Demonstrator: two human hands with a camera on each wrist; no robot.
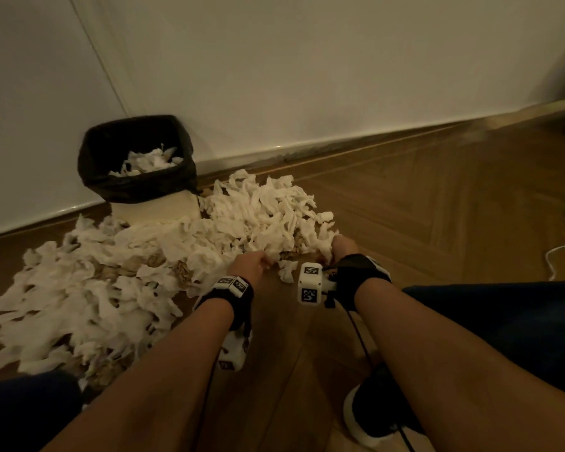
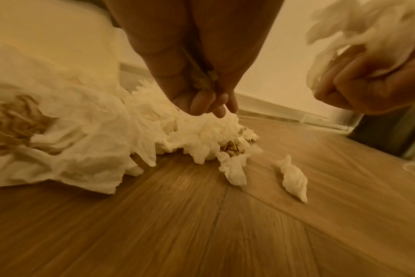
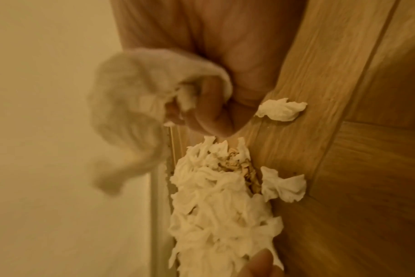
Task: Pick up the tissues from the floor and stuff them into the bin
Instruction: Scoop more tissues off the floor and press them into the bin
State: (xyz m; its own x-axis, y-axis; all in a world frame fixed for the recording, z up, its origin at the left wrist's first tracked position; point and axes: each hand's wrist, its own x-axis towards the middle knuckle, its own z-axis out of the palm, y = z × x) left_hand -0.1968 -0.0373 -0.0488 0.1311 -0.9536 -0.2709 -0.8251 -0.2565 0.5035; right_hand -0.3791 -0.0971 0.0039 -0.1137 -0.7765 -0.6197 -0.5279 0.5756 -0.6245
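Wooden floor carries the tissues heaped at centre; bin at ten o'clock, partly filled. Right hand clutches a wad; left hand pinches scraps. Gathering step; next, carry to bin.

Left hand over floor tissues

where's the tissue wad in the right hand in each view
Head: the wad is just right of centre, low, sticking out of the right hand at the pile's near right edge.
Left wrist: top right corner, above the fist.
Right wrist: blurred, left of centre.
Shared landmark: the pile.
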